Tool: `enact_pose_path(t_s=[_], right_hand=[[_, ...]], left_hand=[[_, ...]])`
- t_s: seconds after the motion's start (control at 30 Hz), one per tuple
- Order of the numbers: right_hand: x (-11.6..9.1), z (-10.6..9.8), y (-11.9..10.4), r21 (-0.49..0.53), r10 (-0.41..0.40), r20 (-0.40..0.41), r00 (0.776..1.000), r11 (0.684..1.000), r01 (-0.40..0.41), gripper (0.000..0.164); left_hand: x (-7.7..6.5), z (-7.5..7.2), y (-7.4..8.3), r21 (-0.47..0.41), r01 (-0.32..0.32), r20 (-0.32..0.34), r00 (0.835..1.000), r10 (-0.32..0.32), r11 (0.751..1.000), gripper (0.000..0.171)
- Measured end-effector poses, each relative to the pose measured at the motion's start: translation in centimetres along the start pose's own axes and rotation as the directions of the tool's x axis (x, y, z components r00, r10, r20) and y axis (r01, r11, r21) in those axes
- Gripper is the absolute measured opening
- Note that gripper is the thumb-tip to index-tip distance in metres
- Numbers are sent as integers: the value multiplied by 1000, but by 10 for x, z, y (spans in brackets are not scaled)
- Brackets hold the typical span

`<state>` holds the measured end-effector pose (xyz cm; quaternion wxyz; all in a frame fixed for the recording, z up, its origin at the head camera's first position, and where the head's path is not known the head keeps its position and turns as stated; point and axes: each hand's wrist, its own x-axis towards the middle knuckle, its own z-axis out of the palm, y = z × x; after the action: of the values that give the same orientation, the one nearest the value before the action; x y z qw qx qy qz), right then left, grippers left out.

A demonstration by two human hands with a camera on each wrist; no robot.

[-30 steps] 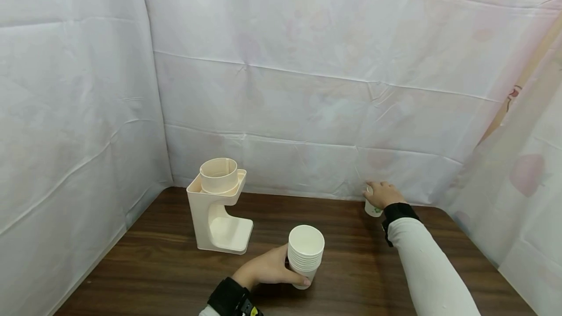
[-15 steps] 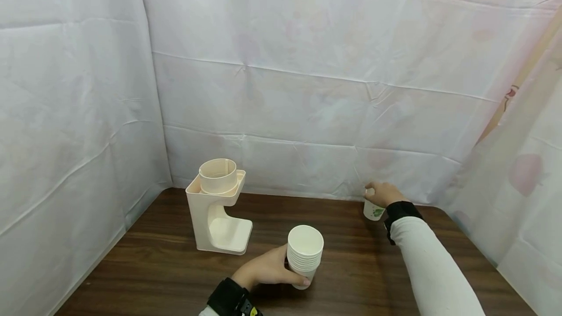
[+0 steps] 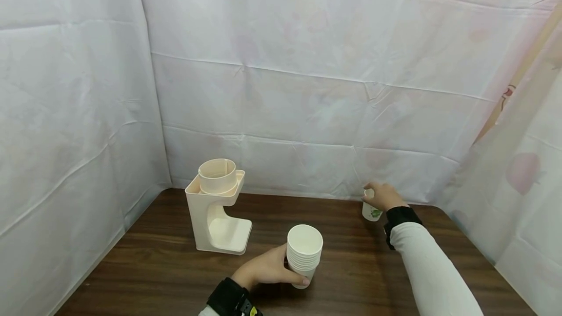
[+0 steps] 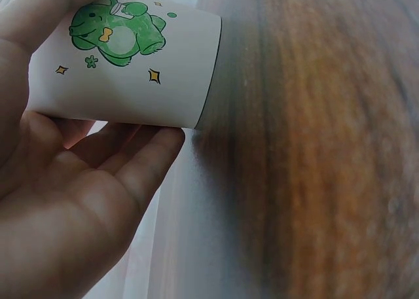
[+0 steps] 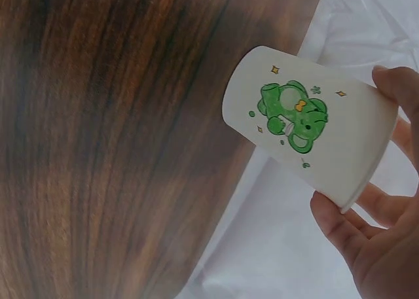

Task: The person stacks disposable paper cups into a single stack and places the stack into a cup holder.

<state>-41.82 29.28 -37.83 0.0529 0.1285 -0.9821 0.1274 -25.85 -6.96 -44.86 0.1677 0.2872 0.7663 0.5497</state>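
Note:
Near the front middle of the table, my left hand [image 3: 274, 267] grips a stack of white paper cups [image 3: 304, 250] from its left side. The stack stands upright, open ends up. In the left wrist view, fingers and thumb curve round the lowest cup [image 4: 177, 63], which has a green cartoon animal and small yellow stars on it. At the back right, my right hand [image 3: 384, 196] holds a single paper cup [image 3: 371, 212] near its rim. The right wrist view has this cup [image 5: 301, 116] between thumb and fingers, its base close to the tabletop; whether they touch I cannot tell.
A cream plastic stand [image 3: 199, 218] with a round holder [image 3: 218, 175] on top and a flat base stands at the left back. The dark wooden table [image 3: 145, 267] meets white cloth walls [image 3: 281, 111] behind and at both sides.
My right hand's fingers have drawn in at the single cup's rim, and more of the cup shows below them. The left hand and the stack have stayed in place.

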Motion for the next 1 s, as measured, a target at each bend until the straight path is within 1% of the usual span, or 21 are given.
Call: enact_pose_path(t_s=[0.17, 0.37, 0.57, 0.8, 1.0], right_hand=[[1, 6, 3, 10, 18, -26, 1000, 1000, -18, 46], [-2, 7, 3, 18, 18, -25, 1000, 1000, -18, 48], [-12, 5, -4, -17, 28, -33, 999, 999, -28, 46], [-15, 7, -3, -56, 5, -63, 998, 998, -9, 43], [-21, 5, -8, -85, 9, -52, 999, 996, -13, 46]], left_hand=[[0, 0, -1, 5, -3, -2, 1000, 3, 1000, 70], [0, 0, 0, 11, 0, -8, 1000, 0, 1000, 69], [1, 1, 1, 13, 9, -8, 1000, -9, 1000, 69], [1, 1, 0, -1, 0, -4, 1000, 0, 1000, 70], [2, 0, 1, 8, -3, -7, 1000, 3, 1000, 69]])
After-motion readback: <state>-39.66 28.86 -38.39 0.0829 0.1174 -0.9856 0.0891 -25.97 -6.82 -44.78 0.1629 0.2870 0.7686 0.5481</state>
